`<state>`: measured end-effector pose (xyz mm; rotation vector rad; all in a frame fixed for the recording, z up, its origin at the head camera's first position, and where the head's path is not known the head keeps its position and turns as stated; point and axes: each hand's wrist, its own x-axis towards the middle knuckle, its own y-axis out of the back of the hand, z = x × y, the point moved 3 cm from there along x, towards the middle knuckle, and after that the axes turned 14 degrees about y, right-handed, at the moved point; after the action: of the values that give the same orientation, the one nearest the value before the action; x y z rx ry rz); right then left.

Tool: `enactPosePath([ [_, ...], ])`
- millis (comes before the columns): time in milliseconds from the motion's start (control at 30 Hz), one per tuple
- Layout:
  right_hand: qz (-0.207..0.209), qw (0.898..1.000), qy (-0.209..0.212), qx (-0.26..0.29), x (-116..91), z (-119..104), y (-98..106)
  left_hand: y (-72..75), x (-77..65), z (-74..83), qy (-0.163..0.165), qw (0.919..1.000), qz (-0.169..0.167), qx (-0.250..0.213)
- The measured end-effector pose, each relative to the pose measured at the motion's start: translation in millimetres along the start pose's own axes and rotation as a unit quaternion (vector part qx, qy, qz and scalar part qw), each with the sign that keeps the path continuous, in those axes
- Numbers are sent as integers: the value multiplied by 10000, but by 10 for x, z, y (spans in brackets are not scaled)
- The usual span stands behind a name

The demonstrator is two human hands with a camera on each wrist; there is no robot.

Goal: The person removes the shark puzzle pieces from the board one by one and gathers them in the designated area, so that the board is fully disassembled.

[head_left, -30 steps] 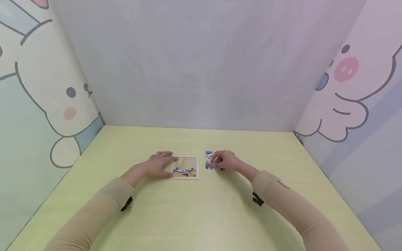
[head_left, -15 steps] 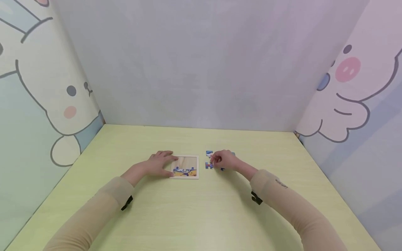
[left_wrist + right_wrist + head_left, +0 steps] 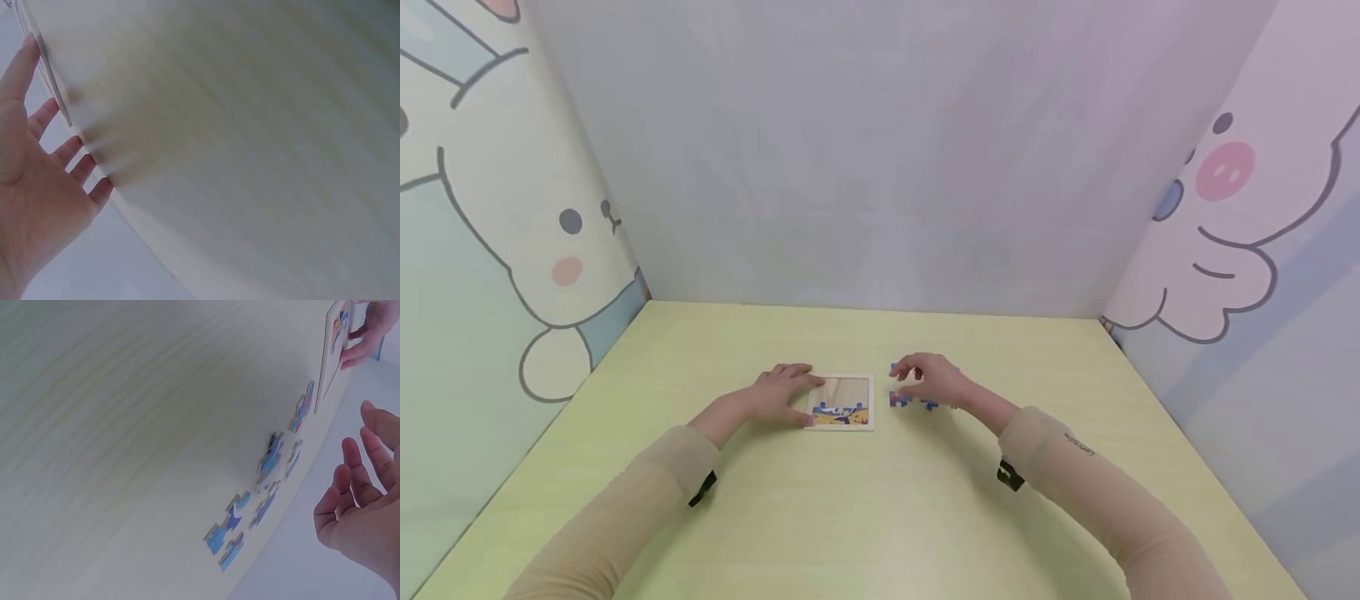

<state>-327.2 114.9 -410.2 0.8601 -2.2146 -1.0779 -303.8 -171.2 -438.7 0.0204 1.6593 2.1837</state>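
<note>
My left hand (image 3: 778, 393) rests with spread fingers on the left side of a square puzzle frame (image 3: 872, 402). In the left wrist view, that hand's fingertips (image 3: 105, 185) reach down to the tabletop. Joined jigsaw pieces (image 3: 841, 415) fill the frame's near part, with bare wood behind them. My right hand (image 3: 936, 377) hovers over loose jigsaw pieces to the right of the frame. Its thumb stands apart from the loosely bent fingers, which hold nothing in the right wrist view. One blue puzzle piece (image 3: 270, 459) lies among several others there; the hand covers some in the head view.
A pale wooden table (image 3: 850, 517) carries everything. Loose pieces (image 3: 899, 400) lie close beside the frame's right side. A grey wall panel (image 3: 865, 167) rises behind the table, and printed panels (image 3: 1247, 400) stand on both sides.
My right thumb and fingers have parted from their pinch among the loose pieces, and the hand has risen slightly. My left hand and the frame stay in place.
</note>
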Motion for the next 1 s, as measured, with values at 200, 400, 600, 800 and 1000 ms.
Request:
enactPosePath([
  [200, 24, 9995, 234, 206, 45, -83, -37, -33, 9, -31, 6, 10000, 14, 4],
  [400, -12, 9997, 215, 154, 105, -152, -111, -60, 13, -68, 7, 10000, 19, -14],
  [600, -192, 9995, 242, -55, 170, -159, -235, -69, 17, -72, 1, 10000, 35, -7],
  [800, -508, 9984, 252, -49, 228, -187, -339, -66, 17, -59, -3, 10000, 43, -10],
  [1000, -762, 9960, 431, -151, 270, -207, -398, -63, 24, -50, -2, 10000, 55, -22],
])
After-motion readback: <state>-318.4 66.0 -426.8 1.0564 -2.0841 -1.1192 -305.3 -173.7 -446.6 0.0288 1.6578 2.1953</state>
